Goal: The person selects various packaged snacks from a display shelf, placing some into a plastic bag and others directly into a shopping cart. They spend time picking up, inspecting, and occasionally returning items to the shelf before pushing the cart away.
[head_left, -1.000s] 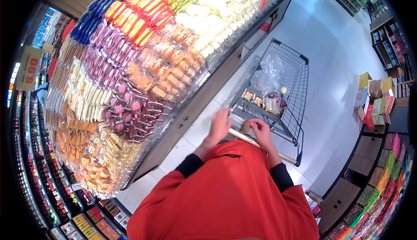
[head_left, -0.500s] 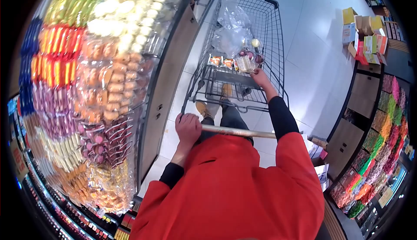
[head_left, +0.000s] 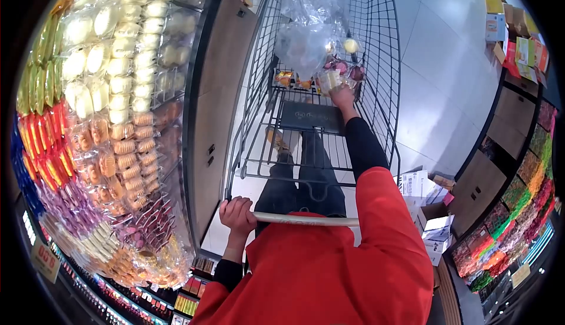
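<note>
My right hand (head_left: 342, 96) reaches into the wire shopping cart (head_left: 395, 48), its fingers closed on a clear-wrapped pale snack packet (head_left: 331, 81). Dark reddish wrapped items (head_left: 356, 73) and a round cream-coloured item (head_left: 351, 46) lie just beyond it. To its left are small orange-and-white packets (head_left: 283, 78), and behind them a crumpled clear plastic bag (head_left: 303, 45). My left hand (head_left: 238, 215) is wrapped round the left end of the cart's pale handle bar (head_left: 306, 220).
Wrapped snacks (head_left: 123, 148) fill a tall display on the left, above a wooden cabinet (head_left: 220, 101). On the right are open cartons (head_left: 434, 216), colourful boxes (head_left: 524, 54) and bins of bright wrapped sweets (head_left: 512, 201). Pale tiled floor (head_left: 441, 78) lies beside the cart.
The view has shifted, and the cart appears larger and nearer. My right hand has closed on the pale packet, which now sits higher among the dark reddish items. My left hand stays on the handle.
</note>
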Demonstrator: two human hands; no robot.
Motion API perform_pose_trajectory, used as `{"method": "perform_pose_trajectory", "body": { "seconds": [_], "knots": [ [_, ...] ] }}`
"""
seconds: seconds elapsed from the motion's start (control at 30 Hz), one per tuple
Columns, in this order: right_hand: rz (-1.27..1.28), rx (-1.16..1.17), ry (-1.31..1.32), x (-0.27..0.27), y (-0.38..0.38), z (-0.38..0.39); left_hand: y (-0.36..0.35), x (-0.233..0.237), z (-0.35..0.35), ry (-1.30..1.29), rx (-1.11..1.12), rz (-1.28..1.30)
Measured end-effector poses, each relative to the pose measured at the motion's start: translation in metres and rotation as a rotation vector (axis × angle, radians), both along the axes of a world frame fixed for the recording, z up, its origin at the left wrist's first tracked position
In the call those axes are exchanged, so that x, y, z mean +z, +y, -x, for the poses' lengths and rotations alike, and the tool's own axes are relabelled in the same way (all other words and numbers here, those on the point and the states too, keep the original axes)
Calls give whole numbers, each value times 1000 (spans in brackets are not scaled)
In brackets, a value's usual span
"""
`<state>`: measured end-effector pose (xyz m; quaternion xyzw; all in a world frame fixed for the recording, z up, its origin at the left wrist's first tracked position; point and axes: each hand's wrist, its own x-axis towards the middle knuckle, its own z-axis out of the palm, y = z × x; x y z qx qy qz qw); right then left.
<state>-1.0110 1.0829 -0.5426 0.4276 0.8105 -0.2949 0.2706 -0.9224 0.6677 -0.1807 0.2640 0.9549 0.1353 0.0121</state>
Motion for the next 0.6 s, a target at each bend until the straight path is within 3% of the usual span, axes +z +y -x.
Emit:
{"method": "perform_pose_trajectory", "body": {
  "seconds": [0.03,0.07,0.17,0.33,0.53,0.6],
  "knots": [
    [-180,38,35,4,-7,-1,1,1,0,-17,7,8],
    [-176,33,38,-1,-4,-1,1,3,1,-31,11,14],
    [37,-71,222,-12,8,-10,1,3,3,-12,0,11],
    [44,-100,299,13,8,-17,0,-1,2,0,-5,-20],
    [47,-55,475,121,-4,-13,6,7,8,28,-5,-117],
    [191,-4,580,167,-13,-12,2,8,6,10,-16,-129]
  ]
}}
